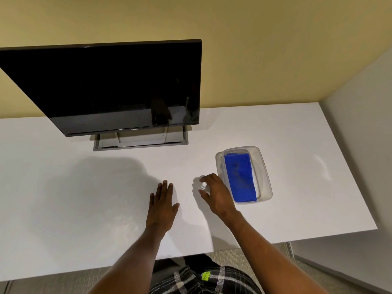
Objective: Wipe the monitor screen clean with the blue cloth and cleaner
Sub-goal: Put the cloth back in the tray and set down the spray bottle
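A black monitor (118, 85) with a dark screen stands on its grey stand at the back left of the white desk (84, 198). A folded blue cloth (240, 177) lies in a clear plastic tray (265, 175) to the right. A small white cleaner bottle (204, 185) stands just left of the tray, seen from above. My right hand (216, 196) is curled around the bottle, thumb and fingers on either side of it. My left hand (162, 206) lies flat on the desk, fingers together, holding nothing.
The desk's right edge meets a pale partition wall (360, 145). A yellow wall (254, 49) runs behind the monitor. The near desk edge is by my lap, with carpet below.
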Motion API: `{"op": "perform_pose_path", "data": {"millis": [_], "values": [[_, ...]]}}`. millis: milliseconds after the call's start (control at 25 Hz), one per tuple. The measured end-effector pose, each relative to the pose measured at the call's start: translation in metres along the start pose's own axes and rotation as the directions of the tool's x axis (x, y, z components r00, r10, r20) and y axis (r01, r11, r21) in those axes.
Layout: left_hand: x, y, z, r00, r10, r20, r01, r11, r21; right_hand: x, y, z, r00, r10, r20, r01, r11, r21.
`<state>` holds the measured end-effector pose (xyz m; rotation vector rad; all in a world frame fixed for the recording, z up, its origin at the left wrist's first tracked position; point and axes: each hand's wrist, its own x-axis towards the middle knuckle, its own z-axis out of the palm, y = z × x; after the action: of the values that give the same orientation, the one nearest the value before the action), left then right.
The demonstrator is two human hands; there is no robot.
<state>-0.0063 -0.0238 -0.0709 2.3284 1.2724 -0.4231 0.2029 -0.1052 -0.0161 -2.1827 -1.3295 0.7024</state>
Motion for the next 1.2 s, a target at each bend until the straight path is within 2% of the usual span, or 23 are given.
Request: {"op": "perform_pose_path", "data": {"millis": [120,280,400,640,880,1200], "values": [[0.0,0.001,0.0,1.0,0.002,0.003,-0.002,1.0,0.002,-0.003,-0.009,-0.01,1.0,0.011,-0.024,-0.009,0.998,0.062],[0.0,0.0,0.0,1.0,0.002,0.012,-0.002,1.0,0.002,-0.02,-0.016,-0.042,0.985,0.055,-0.163,-0.016,0.973,0.23],[0.0,0.001,0.0,1.0,0.002,0.015,-0.002,1.0,-0.016,-0.037,-0.007,-0.076,0.959,0.115,-0.258,-0.039,0.958,0.283],[0.0,0.001,-0.001,1.0,0.009,0.021,-0.008,0.999,-0.043,-0.058,0.037,-0.122,0.902,0.261,-0.345,-0.175,0.949,0.263],[0.002,0.001,0.001,1.0,0.006,0.028,-0.006,1.0,-0.018,-0.061,0.081,-0.134,0.861,0.39,-0.326,-0.359,0.921,0.154],[0.001,0.0,0.0,1.0,0.012,0.022,-0.013,1.0,0.013,-0.063,0.094,-0.122,0.878,0.414,-0.241,-0.428,0.904,-0.008]]}}
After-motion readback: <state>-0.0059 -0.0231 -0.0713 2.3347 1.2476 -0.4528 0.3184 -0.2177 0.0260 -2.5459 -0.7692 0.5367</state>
